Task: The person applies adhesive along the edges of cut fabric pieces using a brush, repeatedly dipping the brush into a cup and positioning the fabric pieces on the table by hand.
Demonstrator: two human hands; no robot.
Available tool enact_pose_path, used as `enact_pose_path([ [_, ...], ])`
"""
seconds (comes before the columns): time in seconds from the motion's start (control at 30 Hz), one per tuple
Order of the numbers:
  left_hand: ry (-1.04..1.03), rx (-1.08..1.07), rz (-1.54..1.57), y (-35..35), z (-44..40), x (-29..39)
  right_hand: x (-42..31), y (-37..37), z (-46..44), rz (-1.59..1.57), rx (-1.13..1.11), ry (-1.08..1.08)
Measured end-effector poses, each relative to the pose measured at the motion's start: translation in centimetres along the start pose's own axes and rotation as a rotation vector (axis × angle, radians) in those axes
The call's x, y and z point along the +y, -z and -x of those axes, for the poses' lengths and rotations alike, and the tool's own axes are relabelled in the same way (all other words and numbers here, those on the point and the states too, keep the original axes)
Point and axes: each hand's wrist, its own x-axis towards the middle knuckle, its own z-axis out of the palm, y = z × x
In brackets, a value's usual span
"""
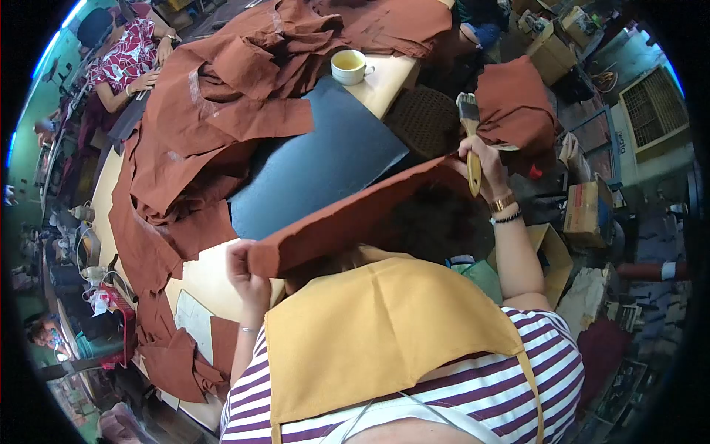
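A long reddish-brown leather piece stretches between my hands above my yellow apron. My left hand is closed on its left end. At its right end, my right hand pinches the leather and also holds a brush, bristles up and wooden handle down. Beyond the leather lies a dark blue-grey board on the pale table. A white cup with yellowish liquid stands behind the board.
Heaped reddish-brown leather covers the table's left and back. More leather lies at the right, near cardboard boxes. A red basket is at the left edge. Another person sits at the back left.
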Motion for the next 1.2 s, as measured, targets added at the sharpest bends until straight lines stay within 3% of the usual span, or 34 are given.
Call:
enact_pose_path([
  [0.07, -0.189, -0.051, -0.437, -0.9, -4.4, 3.1, 1.9, -1.4, -2.6, -0.046, 0.025, 0.039],
  [0.1, -0.089, -0.083, -0.527, -1.2, -6.4, 3.3, 2.4, -2.2, -4.2, -0.031, -0.009, 0.024],
  [0.13, -0.258, -0.054, -0.698, -2.4, -8.3, 2.6, 3.0, -3.0, -6.0, -0.017, -0.043, 0.008],
  [0.17, -0.16, 0.034, -0.927, -3.7, -9.5, 1.2, 4.6, -4.4, -7.4, 0.068, -0.062, 0.001],
  [0.2, -0.304, 0.008, -1.124, -4.4, -10.9, -0.2, 5.4, -4.9, -9.0, 0.126, -0.116, -0.028],
  [0.23, -0.395, -0.029, -1.155, -4.5, -11.3, -3.7, 7.5, -6.8, -10.5, 0.078, -0.02, 0.029],
  [0.3, -0.298, -0.241, -1.297, -7.2, -8.8, -4.3, 9.1, -8.1, -13.5, -0.034, 0.096, 0.086],
  [0.37, -0.192, -0.438, -1.333, -8.2, -6.0, -6.3, 7.0, -7.9, -16.8, -0.176, 0.123, 0.078],
  [0.4, -0.101, -0.427, -1.273, -8.5, -5.0, -7.0, 7.3, -8.6, -18.1, -0.278, 0.06, -0.108],
  [0.47, -0.108, -0.44, -1.275, -8.4, -5.2, -6.5, 5.5, -8.1, -21.4, -0.156, -0.246, -0.361],
  [0.53, -0.131, -0.466, -1.264, -8.0, -6.2, -6.3, 8.3, -11.7, -23.6, -0.218, -0.175, -0.171],
  [0.7, -0.331, -0.404, -1.084, -6.4, -7.4, -6.0, 11.3, -16.2, -28.5, 0.152, -0.38, -0.115],
  [0.8, -0.125, -0.347, -1.217, -6.7, -4.7, -5.5, 12.7, -17.3, -29.0, 0.135, -0.409, -0.179],
  [0.87, -0.099, -0.308, -1.302, -7.1, -3.6, -4.8, 16.0, -18.7, -29.6, -0.126, -0.49, -0.367],
  [0.93, 0.035, -0.382, -1.324, -7.1, -3.7, -4.5, 15.7, -17.7, -28.5, -0.422, -0.392, -0.539],
  [1.07, -0.109, -0.362, -1.305, -6.9, -4.5, -4.8, 15.0, -14.8, -27.3, -0.805, -0.14, -0.621],
  [1.2, -0.022, -0.431, -1.243, -6.5, -5.5, -4.8, 13.9, -12.7, -25.5, -0.507, -0.092, -0.372],
])
